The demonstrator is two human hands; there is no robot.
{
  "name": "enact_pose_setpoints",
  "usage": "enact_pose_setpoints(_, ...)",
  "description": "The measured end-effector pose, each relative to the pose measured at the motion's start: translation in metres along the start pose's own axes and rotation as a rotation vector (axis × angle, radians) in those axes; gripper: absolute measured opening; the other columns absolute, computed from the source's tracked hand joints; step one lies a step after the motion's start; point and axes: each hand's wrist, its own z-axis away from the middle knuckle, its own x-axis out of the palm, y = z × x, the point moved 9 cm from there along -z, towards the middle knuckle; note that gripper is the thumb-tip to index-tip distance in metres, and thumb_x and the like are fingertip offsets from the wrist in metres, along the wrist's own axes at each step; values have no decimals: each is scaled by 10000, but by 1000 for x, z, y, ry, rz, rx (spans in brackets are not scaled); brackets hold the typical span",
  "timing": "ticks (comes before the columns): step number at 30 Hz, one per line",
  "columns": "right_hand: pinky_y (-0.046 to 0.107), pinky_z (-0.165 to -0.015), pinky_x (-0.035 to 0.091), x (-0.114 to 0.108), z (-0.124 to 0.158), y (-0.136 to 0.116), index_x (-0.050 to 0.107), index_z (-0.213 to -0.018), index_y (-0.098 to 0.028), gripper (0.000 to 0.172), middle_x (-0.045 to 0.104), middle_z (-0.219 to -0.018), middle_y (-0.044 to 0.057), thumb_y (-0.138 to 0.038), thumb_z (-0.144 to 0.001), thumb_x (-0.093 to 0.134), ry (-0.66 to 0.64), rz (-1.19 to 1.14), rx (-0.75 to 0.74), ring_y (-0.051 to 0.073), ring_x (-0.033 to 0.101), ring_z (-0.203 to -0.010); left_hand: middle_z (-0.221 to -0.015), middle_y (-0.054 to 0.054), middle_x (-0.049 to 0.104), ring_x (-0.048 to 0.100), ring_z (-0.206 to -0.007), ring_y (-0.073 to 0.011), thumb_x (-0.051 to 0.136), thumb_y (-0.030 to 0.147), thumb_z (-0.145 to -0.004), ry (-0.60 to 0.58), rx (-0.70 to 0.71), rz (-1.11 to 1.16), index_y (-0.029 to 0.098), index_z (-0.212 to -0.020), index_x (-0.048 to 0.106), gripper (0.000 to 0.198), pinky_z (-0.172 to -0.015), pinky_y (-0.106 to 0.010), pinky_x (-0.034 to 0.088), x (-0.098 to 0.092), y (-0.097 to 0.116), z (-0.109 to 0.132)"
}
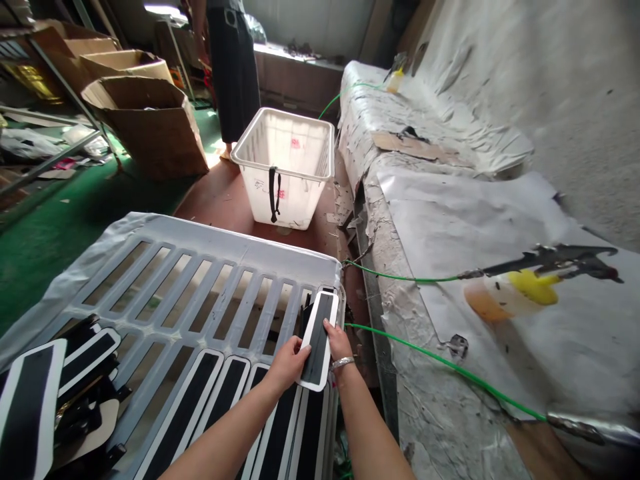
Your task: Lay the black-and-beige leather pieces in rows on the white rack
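Both of my hands grip one long white-edged panel with a black strip (320, 337) along its middle. My left hand (290, 363) pinches its left edge, while my right hand (338, 341) holds the right edge, thumb on top. The panel is over the right end of a grey slotted rack (240, 250). Similar black-and-white panels (187, 407) lie side by side on the rack's near part, partly hidden by my forearms. A loose pile of such panels and black pieces (85, 393) sits at the left.
Beyond the rack stands a white plastic bin (285, 180) with a black strap over its rim. A person (234, 73) stands behind it. Cardboard boxes (145, 127) are at the left. On the paper-covered bench (440, 220), a spray gun with yellow-capped cup (530, 287) trails a green hose (410, 277).
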Motion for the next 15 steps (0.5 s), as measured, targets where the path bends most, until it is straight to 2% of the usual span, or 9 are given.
enact_pose_setpoints(5,265,-702,481,13,-42,-9,593,-907,-122,412,675,-872,87,-472,-833,387,26,382,-82,188,623,-808,-654,2,571,547,-658,-142,561,326,-735,45,0,-216,166,-642,512,192,-602,-232,395,-20,-11,-51)
enact_pose_setpoints(9,249,-699,427,22,-66,-3,587,-846,-133,321,656,-856,82,-399,-848,407,47,595,-76,172,585,-788,-482,44,452,478,-522,-117,607,250,-694,56,-97,-262,162,-529,466,234,-516,-222,334,-31,-38,-86)
enact_pose_setpoints(12,253,-692,415,23,-66,12,575,-871,-135,253,649,-866,92,-329,-856,414,25,751,-32,171,585,-779,-426,55,422,469,-480,-111,620,224,-686,57,-152,-283,161,-515,460,242,-501,-217,331,-31,-60,-92)
enact_pose_setpoints(15,267,-695,425,24,-62,22,584,-909,-134,270,653,-895,112,-339,-866,413,-27,866,-4,190,606,-804,-379,52,415,475,-406,-118,589,241,-719,38,-211,-279,166,-527,453,247,-460,-222,346,-26,-77,-86)
